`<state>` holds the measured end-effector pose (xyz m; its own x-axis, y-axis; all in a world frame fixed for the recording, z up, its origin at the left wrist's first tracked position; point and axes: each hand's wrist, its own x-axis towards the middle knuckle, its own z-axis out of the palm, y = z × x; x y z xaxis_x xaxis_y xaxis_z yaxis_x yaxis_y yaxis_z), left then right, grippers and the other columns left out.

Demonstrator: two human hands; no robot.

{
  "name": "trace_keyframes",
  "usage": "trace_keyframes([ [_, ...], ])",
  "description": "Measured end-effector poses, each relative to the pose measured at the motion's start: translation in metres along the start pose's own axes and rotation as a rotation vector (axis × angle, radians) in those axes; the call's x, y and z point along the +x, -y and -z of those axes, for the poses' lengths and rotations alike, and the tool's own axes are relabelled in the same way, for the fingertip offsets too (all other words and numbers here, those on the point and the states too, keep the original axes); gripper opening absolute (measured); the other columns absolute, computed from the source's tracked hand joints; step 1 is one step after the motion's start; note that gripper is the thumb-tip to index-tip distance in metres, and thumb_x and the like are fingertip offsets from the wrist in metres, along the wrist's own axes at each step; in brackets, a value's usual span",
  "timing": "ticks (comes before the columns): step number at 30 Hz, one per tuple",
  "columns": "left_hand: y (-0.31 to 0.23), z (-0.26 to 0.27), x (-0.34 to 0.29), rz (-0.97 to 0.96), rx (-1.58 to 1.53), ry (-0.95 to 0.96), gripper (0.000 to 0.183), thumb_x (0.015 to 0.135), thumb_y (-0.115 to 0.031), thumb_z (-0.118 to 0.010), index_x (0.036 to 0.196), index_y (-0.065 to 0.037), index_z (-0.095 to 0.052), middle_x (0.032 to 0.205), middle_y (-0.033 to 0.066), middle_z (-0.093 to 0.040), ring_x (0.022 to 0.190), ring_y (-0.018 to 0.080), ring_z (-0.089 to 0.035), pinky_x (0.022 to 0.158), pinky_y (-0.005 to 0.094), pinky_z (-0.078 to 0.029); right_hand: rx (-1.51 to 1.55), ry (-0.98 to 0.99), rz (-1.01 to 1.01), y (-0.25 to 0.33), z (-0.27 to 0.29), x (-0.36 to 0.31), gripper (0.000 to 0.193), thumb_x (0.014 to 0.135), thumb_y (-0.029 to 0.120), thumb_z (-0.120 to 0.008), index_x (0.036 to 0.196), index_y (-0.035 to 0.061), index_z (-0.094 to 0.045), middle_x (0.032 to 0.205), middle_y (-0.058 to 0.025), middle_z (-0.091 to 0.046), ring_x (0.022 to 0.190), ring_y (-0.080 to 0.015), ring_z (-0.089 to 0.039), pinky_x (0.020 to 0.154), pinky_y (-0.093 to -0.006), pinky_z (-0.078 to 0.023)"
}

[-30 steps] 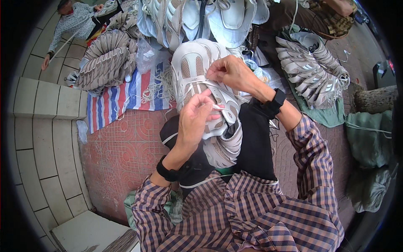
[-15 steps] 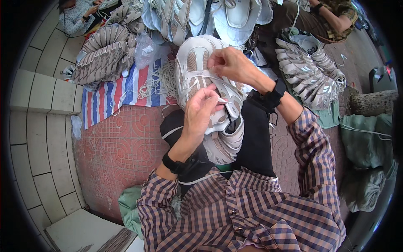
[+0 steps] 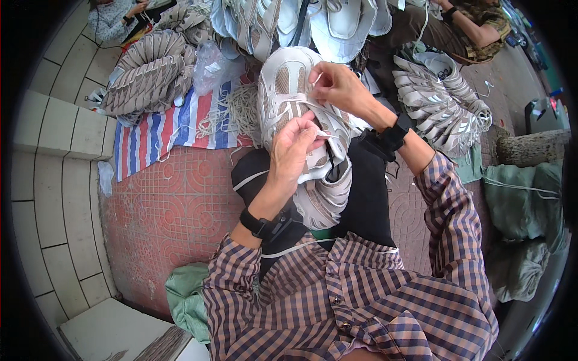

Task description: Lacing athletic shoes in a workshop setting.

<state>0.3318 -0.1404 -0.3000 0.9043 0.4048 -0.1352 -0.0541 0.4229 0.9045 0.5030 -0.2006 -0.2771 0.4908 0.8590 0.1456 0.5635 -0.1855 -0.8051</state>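
Note:
A beige and white sneaker upper (image 3: 288,59) lies over my lap with its toe pointing away from me. White shoelace (image 3: 289,99) crosses the front of its eyelets. My left hand (image 3: 292,150) rests over the near left side of the upper, thumb and fingers pinched on a white lace end. On the upper's right side, my right hand (image 3: 344,90) is held in a pinch beside the lacing; a lace seems to run to its fingertips, though they partly hide it. Beneath the upper, more stacked uppers (image 3: 322,204) sit on my dark-covered lap.
Loose laces (image 3: 238,111) lie on a striped sheet (image 3: 144,144) at the left, near bundled uppers (image 3: 144,75) and a clear plastic bag (image 3: 212,69). More uppers (image 3: 442,99) are stacked at the right. Two people sit at the far corners. Green sacks (image 3: 521,189) stand right.
Both hands and the upper appear slightly farther right in the picture, along with a small shift of the view. Both hands stay pinched near the lacing.

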Motion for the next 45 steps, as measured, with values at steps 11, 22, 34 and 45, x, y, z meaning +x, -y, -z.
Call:
trace_keyframes([
  [11,0.004,0.000,-0.002,-0.028,-0.089,0.008,0.011,0.090,-0.015,-0.052,0.089,-0.004,-0.053,0.138,0.0192,-0.034,0.098,0.0211,-0.059,0.091,0.0335,-0.044,-0.020,0.086,-0.002,0.007,0.005,0.003,0.015,0.076,0.000,-0.061,0.090,-0.0008,-0.054,0.067,-0.0016,-0.056,0.060,-0.0078,-0.053,0.055,-0.0225,-0.044],
  [22,0.007,0.000,-0.001,-0.029,-0.048,0.006,0.011,0.089,-0.014,-0.053,0.087,-0.004,-0.054,0.138,0.0197,-0.035,0.098,0.0210,-0.059,0.091,0.0329,-0.044,-0.249,0.024,0.212,0.001,-0.002,0.002,0.021,0.072,0.002,-0.062,0.090,0.0003,-0.053,0.070,-0.0099,-0.057,0.061,-0.0184,-0.057,0.058,-0.0312,-0.045],
  [34,-0.028,0.035,-0.024,-0.189,-0.032,-0.189,0.013,0.093,-0.010,-0.046,0.102,-0.001,-0.049,0.088,0.0148,-0.063,0.070,0.0175,-0.063,0.068,0.0296,-0.054,-0.338,-0.088,0.448,0.036,-0.020,-0.025,0.022,0.078,0.010,-0.062,0.099,0.0044,-0.055,0.082,-0.0104,-0.054,0.067,-0.0287,-0.056,0.061,-0.0366,-0.046],
  [45,-0.034,0.053,0.015,-0.444,0.475,-0.326,0.011,0.088,-0.005,-0.055,0.091,0.003,-0.061,0.080,0.0083,-0.065,0.071,0.0136,-0.065,0.062,0.0212,-0.049,-0.149,-0.172,0.123,0.030,-0.033,-0.001,0.019,0.079,0.018,-0.059,0.077,-0.0009,-0.060,0.064,-0.0115,-0.061,0.057,-0.0173,-0.058,0.057,-0.0303,-0.046],
])
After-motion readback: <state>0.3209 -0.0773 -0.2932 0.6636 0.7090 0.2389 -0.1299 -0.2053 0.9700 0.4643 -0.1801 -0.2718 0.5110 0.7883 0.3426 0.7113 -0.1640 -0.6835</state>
